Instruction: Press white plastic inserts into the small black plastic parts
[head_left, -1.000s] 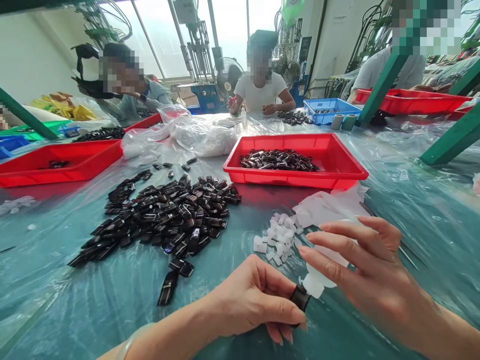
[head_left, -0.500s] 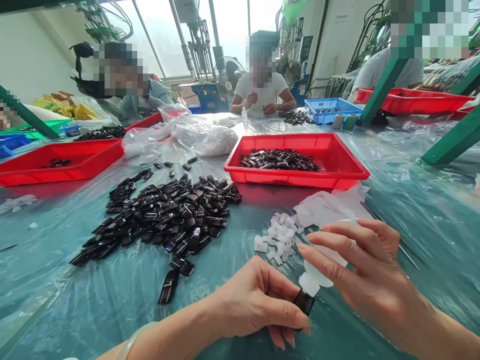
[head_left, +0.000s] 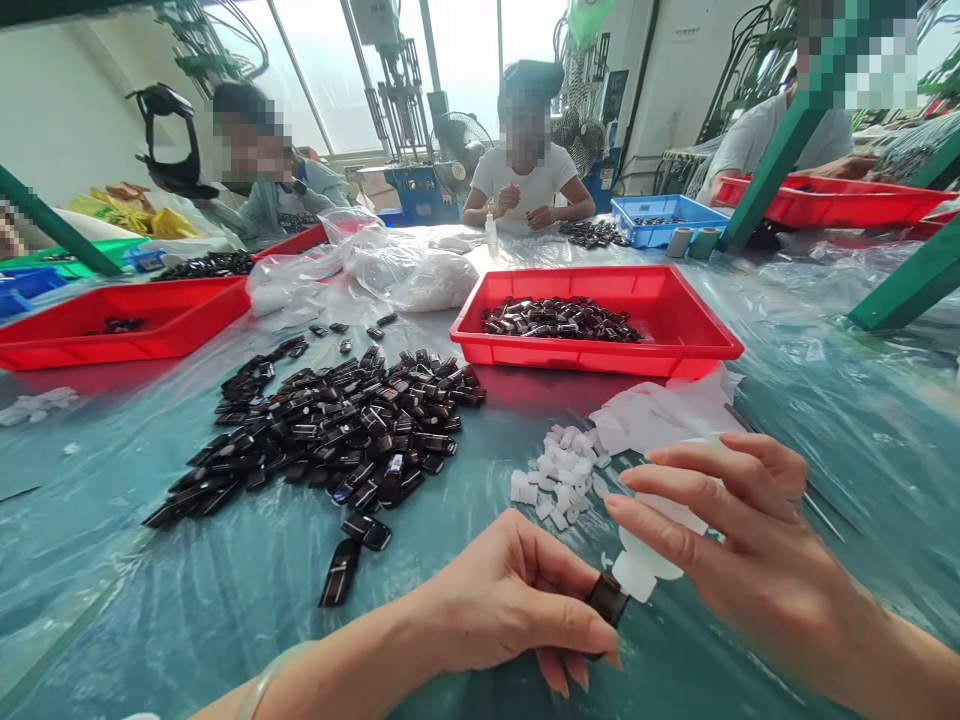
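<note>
My left hand point(head_left: 525, 600) pinches a small black piece point(head_left: 607, 600) between thumb and fingers, low in the middle of the view. Just right of it, my right hand point(head_left: 735, 530) is curled around a translucent white bottle point(head_left: 664, 520), whose white cap end point(head_left: 634, 576) sits close beside the black piece. The palm side of that hand and much of the bottle are hidden. A large pile of glossy black pieces point(head_left: 337, 430) lies to the left. Small white parts point(head_left: 562, 475) are heaped beyond my hands.
A red tray point(head_left: 592, 355) of black pieces stands ahead, another red tray point(head_left: 127, 340) at left. Thin pointed tools point(head_left: 825, 515) and a white sheet point(head_left: 667, 410) lie at right. Green posts point(head_left: 780, 130) rise there. People sit across the table.
My right hand and the bottle have shifted slightly right, while the left hand keeps the black piece in nearly the same place. The person at far left has raised a hand near the face.
</note>
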